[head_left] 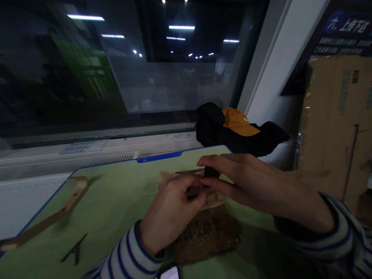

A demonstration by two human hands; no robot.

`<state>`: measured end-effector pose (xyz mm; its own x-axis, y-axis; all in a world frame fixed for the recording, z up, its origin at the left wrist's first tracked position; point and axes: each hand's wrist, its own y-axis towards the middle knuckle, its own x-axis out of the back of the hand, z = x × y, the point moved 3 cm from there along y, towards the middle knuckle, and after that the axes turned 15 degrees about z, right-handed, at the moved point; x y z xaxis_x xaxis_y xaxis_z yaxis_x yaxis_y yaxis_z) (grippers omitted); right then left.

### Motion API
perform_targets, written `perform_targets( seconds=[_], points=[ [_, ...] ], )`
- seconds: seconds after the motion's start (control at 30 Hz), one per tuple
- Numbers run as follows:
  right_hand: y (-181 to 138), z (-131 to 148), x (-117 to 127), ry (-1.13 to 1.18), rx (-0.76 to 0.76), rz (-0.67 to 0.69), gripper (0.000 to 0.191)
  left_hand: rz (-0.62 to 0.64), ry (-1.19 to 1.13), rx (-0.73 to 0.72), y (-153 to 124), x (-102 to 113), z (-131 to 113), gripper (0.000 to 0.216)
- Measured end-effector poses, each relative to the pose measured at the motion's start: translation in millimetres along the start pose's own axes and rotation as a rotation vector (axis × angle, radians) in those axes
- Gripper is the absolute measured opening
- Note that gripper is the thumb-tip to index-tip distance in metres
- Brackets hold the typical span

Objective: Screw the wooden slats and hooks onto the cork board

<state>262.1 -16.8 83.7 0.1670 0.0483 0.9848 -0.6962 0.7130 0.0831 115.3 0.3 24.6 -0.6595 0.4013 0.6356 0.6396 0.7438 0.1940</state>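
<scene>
My right hand [247, 178] is closed, pinching a small black block-like object [209, 171] between thumb and fingers. Its exact kind is not clear in the dim light. My left hand [177, 205] meets it from the left, thumb and index finger pressed together; whatever lies in that pinch is mostly hidden. Under both hands is a pale tan sheet [167, 176], partly covered by my fingers. Nearer to me, a brown piece of cardboard [206, 236] with dark handwritten characters lies on the pale green tabletop [122, 201].
A curved wooden strip [66, 205] lies along the tabletop's left side, with a small dark tool [74, 250] near it. A phone [170, 273] shows at the bottom edge. Black cloth and an orange cap [240, 122] lie by the window; a large cardboard box [334, 128] stands right.
</scene>
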Motion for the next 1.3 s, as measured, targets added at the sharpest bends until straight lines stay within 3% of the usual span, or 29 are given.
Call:
perform_targets(
  seconds=[0.33, 0.57, 0.9, 1.3],
  points=[
    [0.4, 0.6, 0.7, -0.004, -0.014, 0.024, 0.026, -0.004, -0.031, 0.037, 0.0, -2.6, 5.2, 0.011],
    [-2.5, 0.1, -1.4, -0.009, 0.002, -0.018, 0.035, -0.008, -0.038, 0.038, -1.7, -4.0, 6.7, 0.009],
    [1.7, 0.3, -1.5, -0.002, -0.028, 0.024, 0.027, 0.042, -0.041, 0.043, -0.9, -3.8, 4.3, 0.012],
    [0.2, 2.6, -0.9, -0.081, -0.059, -0.006, 0.027, 0.010, 0.007, 0.042, 0.7, -3.1, 3.0, 0.009]
  ],
)
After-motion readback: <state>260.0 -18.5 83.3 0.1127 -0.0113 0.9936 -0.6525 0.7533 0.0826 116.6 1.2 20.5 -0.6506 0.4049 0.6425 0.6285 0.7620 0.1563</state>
